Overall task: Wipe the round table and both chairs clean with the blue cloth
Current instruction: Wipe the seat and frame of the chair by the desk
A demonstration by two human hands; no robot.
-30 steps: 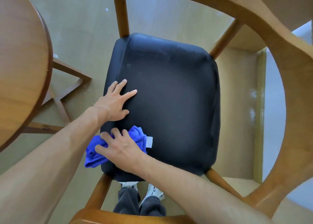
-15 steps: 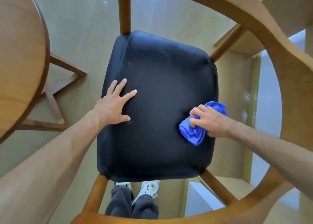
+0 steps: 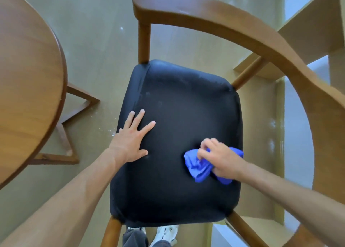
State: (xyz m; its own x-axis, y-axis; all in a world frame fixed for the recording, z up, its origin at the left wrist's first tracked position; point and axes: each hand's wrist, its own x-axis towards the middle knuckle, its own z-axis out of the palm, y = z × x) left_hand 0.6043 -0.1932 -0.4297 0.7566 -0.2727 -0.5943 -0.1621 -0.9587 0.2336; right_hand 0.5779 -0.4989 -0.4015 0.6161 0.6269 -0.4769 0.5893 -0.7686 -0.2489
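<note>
A wooden chair (image 3: 214, 21) with a curved armrest frame stands below me, its black padded seat (image 3: 179, 106) facing up. My left hand (image 3: 132, 140) lies flat on the seat's left side with fingers spread. My right hand (image 3: 222, 159) grips the bunched blue cloth (image 3: 197, 168) and presses it onto the right part of the seat. The round wooden table (image 3: 28, 82) fills the left edge of the view.
The table's wooden base struts (image 3: 74, 105) spread over the floor left of the chair. A pale wooden shelf unit (image 3: 315, 32) stands at the right. My shoes and dark trousers (image 3: 149, 235) show under the seat's near edge.
My right hand swept the cloth from the seat's near-left corner across to the right side, then came slightly back toward the centre. My left hand stayed flat in place.
</note>
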